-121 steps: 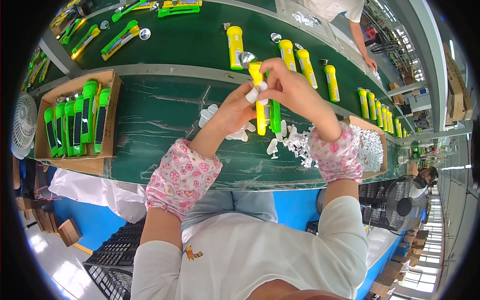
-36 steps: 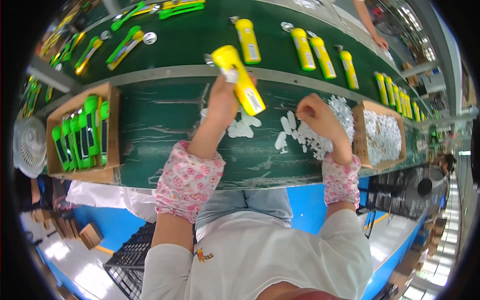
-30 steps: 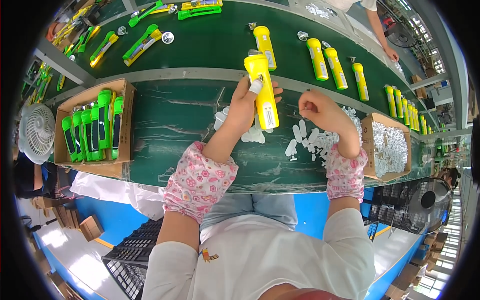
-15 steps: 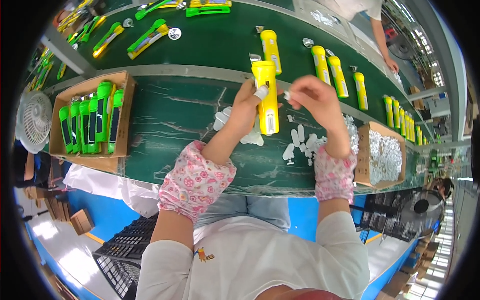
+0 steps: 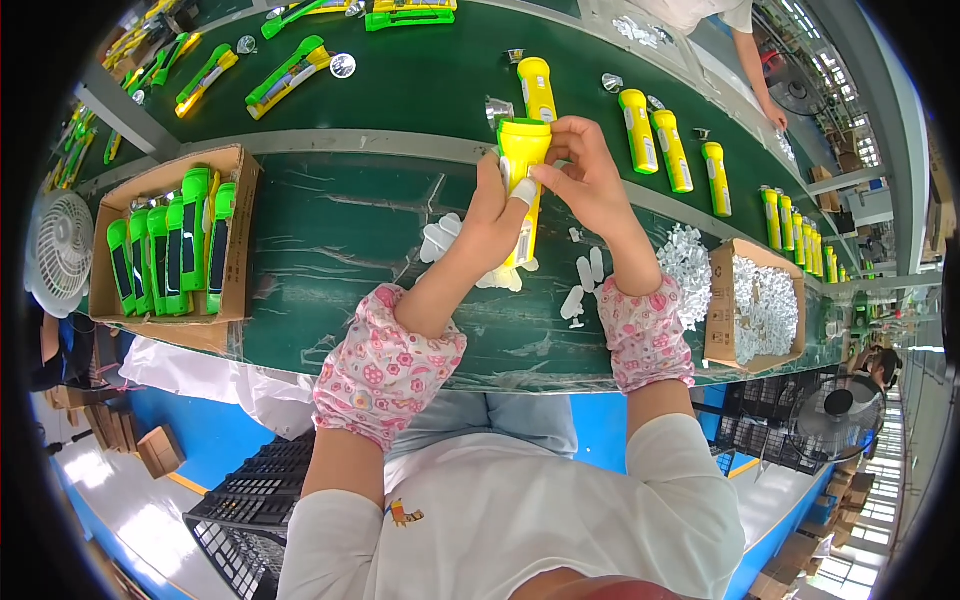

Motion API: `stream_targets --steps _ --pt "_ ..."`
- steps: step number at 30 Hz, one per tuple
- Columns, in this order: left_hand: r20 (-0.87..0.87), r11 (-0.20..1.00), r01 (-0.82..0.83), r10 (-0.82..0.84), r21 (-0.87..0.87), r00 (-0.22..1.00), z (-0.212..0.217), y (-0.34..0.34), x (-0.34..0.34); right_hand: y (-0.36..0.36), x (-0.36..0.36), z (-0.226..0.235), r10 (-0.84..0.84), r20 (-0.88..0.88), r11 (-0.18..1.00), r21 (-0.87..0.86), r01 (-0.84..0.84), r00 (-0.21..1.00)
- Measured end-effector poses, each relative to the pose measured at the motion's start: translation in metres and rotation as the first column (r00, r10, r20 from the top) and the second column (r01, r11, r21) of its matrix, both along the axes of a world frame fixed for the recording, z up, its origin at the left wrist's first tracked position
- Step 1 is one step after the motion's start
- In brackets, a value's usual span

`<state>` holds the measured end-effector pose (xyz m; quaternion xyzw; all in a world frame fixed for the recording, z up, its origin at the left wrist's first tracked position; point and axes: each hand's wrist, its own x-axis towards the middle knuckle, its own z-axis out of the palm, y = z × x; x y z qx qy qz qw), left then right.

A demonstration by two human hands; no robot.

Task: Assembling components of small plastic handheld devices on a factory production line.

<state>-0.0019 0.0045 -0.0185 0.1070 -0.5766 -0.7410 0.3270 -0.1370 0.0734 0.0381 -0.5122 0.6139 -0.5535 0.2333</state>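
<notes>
A yellow flashlight [image 5: 520,148] with a green rim stands tilted over the green bench, its wide end away from me. My left hand [image 5: 488,228] is closed round its body from the left, the thumb lying across the front. My right hand [image 5: 590,190] grips it from the right, fingers at the wide end and thumb against the side. Whether a small piece sits under that thumb is hidden. A shiny reflector cup [image 5: 497,111] shows beside the wide end. White oval strips [image 5: 440,238] lie left of the flashlight, and more small white pieces [image 5: 589,270] lie right.
Green flashlights fill a cardboard box [image 5: 245,225] at left, beside a white fan [image 5: 65,245]. At right, a carton [image 5: 725,305] holds small white parts next to a loose pile [image 5: 684,275]. Yellow flashlights [image 5: 637,130] line the far belt, where another person's arm [image 5: 757,75] reaches in.
My right hand has moved left from beside the flashlight onto it, where it had been pinching a small white piece. The flashlight has turned slightly in my left hand.
</notes>
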Motion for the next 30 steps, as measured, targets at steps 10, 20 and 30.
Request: stream_targets --steps 10,20,30 --pt "-0.086 0.972 0.006 0.015 0.237 0.996 0.007 -0.015 0.002 -0.011 0.011 -0.019 -0.041 -0.079 0.997 -0.061 0.036 0.996" --pt "-0.168 0.945 -0.069 0.128 0.319 0.977 0.036 -0.061 0.018 -0.034 0.048 -0.001 0.263 0.050 0.950 0.159 -0.267 0.964" --pt "0.454 0.445 0.145 0.890 -0.884 0.039 0.037 -0.324 0.040 -0.159 -0.053 -0.088 -0.267 -0.766 0.842 0.110 0.528 0.585"
